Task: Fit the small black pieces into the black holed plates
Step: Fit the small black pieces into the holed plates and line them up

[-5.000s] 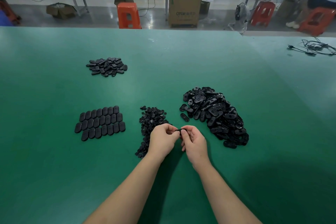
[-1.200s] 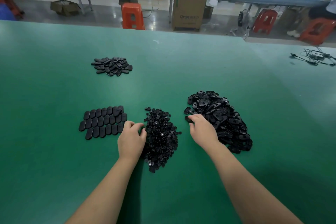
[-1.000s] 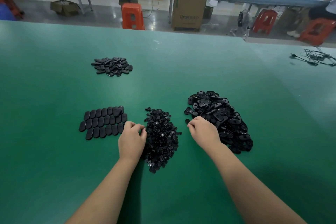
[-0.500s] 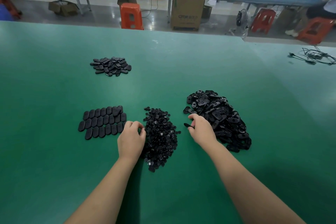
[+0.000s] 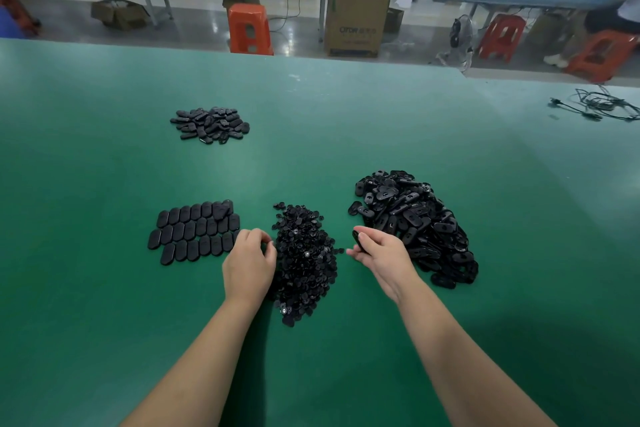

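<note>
Nearest the camera, two bare forearms reach onto the green table [image 5: 104,288]. The left hand [image 5: 248,263] sits at the left edge of the pile of small black pieces [image 5: 304,260], fingers curled and tips bunched as if picking one out; whether it has one pinched yet I cannot tell, as the piece would be hidden by the fingers. The right hand [image 5: 381,253] hovers between that pile and the heap of holed plates [image 5: 412,229], thumb and fingers curled round a single black plate [image 5: 356,239], lifted just clear of the table. Each hand works the stock on its own side, likely so the two parts can meet in the middle.

Left of the left hand, a neat block of plates laid flat in rows [image 5: 195,232] looks like the finished work (arranged, not heaped, so easy to count). Further back lies a smaller loose pile of plates [image 5: 209,125]; its purpose is unclear. Beyond the table edge stand an orange stool [image 5: 249,29] and a cardboard box [image 5: 356,21].

Half a second ago the right hand was at the edge of the plate heap with the plate low by the table; now it has drawn toward the centre and raised it. The left hand has barely moved.
</note>
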### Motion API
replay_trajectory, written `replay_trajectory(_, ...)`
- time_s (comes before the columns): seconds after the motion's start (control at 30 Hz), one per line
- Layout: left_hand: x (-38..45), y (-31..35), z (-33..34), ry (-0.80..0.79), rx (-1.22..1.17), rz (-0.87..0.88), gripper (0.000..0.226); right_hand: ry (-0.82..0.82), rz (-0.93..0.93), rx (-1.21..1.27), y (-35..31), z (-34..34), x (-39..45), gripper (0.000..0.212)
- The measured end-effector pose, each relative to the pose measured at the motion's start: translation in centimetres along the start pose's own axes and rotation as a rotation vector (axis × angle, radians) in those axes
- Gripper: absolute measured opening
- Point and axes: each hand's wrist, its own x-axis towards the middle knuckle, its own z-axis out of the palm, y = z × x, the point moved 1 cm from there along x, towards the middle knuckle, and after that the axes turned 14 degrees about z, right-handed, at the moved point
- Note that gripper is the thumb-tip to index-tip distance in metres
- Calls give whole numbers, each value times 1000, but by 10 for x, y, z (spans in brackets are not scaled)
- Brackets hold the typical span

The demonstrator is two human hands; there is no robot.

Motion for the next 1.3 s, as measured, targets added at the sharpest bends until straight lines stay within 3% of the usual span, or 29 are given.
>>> replay_trajectory(0.6,0,1,0,-6,-4,-3,5,-165,194,434,-11,-4,-13,19)
replay_trajectory(0.83,-1,3,-2,3,-30,3,6,-153,111,321,-8,-3,-14,22)
replay_trajectory(1.03,-3,6,-7,28,-92,39,6,4,-1,0,-1,5,-22,28)
replay_trajectory(1.17,-3,7,-8,18,-123,71,4,-3,-34,7,10,12,-24,26)
replay_trajectory(1.3,-3,6,-8,12,-146,71,4,-22,-95,18,23,13,-22,41)
